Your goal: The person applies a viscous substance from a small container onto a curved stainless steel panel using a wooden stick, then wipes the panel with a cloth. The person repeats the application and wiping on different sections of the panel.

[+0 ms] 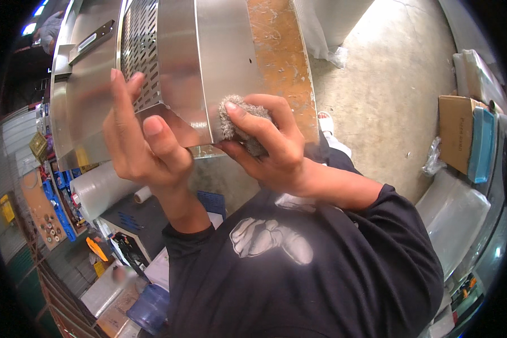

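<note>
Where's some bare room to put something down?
The floor between the table and cardboard box is mostly bare; so is the table's strip beside the metal. It's crowded near the left hand, right hand and scrubber.

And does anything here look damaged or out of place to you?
Yes: the orange-brown bench surface beside the metal panel looks worn, with pale scuffs and chips across it. Crumpled clear plastic also sits beside the cardboard box, like stray wrapping.
</note>
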Demonstrator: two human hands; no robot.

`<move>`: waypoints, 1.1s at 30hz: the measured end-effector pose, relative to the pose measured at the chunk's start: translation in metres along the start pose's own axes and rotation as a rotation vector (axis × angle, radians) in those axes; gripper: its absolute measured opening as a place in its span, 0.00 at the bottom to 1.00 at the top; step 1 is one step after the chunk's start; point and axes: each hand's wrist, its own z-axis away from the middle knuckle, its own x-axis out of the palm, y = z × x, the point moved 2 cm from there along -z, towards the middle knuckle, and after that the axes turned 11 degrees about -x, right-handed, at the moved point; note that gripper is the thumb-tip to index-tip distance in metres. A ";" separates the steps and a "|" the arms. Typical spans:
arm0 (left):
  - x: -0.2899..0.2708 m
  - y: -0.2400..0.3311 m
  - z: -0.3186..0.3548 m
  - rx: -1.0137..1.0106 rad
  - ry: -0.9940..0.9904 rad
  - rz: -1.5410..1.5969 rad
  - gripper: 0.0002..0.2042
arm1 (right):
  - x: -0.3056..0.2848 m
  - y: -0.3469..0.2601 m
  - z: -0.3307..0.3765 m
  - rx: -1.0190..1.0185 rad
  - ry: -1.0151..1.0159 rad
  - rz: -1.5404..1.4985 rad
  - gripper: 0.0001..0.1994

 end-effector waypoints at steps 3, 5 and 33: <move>0.011 0.004 0.005 -0.153 -0.027 0.090 0.26 | 0.005 -0.006 0.001 0.016 0.050 0.039 0.33; 0.006 0.007 0.008 -0.262 -0.107 0.063 0.26 | 0.007 -0.010 0.004 0.040 0.049 0.068 0.32; 0.009 0.007 0.016 -0.544 -0.105 0.166 0.32 | -0.029 0.048 0.070 0.519 0.217 -0.176 0.19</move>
